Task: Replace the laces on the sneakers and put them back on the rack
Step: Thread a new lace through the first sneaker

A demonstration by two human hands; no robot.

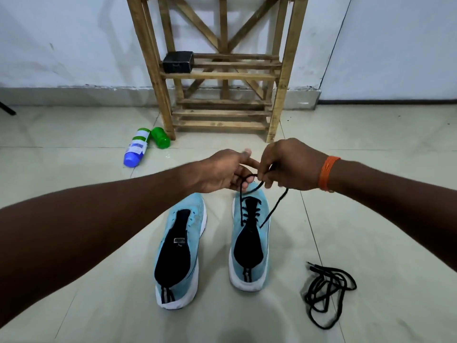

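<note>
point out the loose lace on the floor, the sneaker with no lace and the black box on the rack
loose lace (329, 293), head view, middle of the tangle
unlaced sneaker (176, 252), head view, on its black tongue
black box (177, 63), head view, its front face

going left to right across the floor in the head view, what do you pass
white bottle with a blue cap → green bottle → unlaced sneaker → half-laced sneaker → loose black lace
</note>
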